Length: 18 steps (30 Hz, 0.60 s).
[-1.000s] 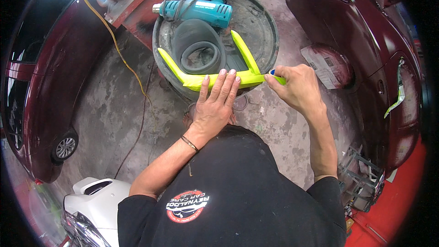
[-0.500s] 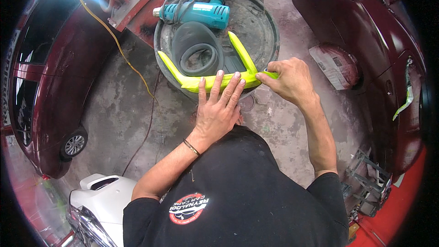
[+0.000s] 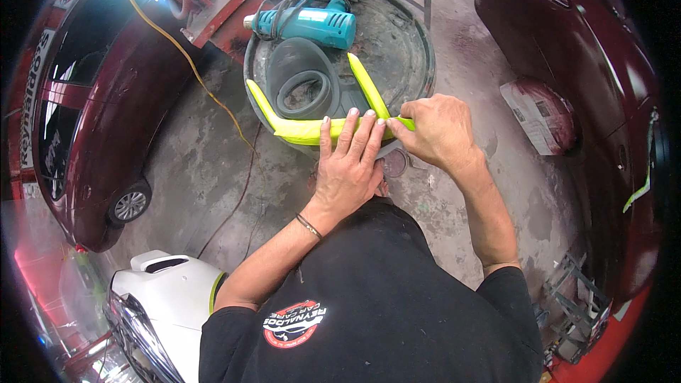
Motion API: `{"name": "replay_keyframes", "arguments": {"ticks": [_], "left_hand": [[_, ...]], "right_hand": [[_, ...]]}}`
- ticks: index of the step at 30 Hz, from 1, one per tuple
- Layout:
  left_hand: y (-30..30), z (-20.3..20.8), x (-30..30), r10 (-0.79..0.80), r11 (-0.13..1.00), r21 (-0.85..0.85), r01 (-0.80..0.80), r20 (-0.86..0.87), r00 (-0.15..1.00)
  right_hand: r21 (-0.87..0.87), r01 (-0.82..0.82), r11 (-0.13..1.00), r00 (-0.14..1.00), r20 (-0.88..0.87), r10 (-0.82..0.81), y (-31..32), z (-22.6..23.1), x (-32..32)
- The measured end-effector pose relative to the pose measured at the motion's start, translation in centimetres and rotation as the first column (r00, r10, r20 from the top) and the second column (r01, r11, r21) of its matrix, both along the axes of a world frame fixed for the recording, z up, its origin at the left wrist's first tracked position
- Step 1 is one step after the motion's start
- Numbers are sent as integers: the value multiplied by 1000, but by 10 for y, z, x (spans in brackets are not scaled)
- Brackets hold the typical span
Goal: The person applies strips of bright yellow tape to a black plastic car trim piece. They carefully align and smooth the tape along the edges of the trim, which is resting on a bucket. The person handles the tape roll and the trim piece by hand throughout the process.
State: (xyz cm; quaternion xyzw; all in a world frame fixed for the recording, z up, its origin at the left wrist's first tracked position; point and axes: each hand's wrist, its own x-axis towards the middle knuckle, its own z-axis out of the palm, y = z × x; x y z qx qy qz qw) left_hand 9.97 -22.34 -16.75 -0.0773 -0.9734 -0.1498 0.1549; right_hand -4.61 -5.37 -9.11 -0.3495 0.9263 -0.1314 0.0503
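Observation:
A neon-yellow, branched trim piece (image 3: 305, 130) with a glossy skin lies along the near edge of a round drum top (image 3: 397, 35). One prong points up at its left end and another rises near its right end. My left hand (image 3: 349, 174) rests on its middle with fingers stretched flat, pressing it from the near side. At the right end my right hand (image 3: 441, 131) is closed, with thumb and curled fingers pinching the yellow end. Whether something small is also tucked in those fingers is hidden.
On the drum top lie a teal heat gun (image 3: 312, 27) with a coiled cord and a dark grey ring-shaped part (image 3: 305, 64). Dark red cars stand at left (image 3: 106, 120) and right (image 3: 567, 50). A yellow cord (image 3: 186, 57) hangs at left; a white bumper-like part (image 3: 170, 284) sits lower left.
My right hand has turned and its thumb has moved left along the trim piece, close to my left fingertips. The right prong leans further left. The whole view has shifted slightly.

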Motion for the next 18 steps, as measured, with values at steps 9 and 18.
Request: {"name": "replay_keyframes", "arguments": {"ticks": [9, 18], "left_hand": [[6, -15, 0, 63, 994, -89, -67, -43, 997], [7, -23, -3, 92, 989, -107, -102, -94, 991]], "right_hand": [[-30, -17, 999, 999, -45, 16, -6, -19, 7], [-250, 231, 940, 973, 55, -225, -10, -28, 25]]}}
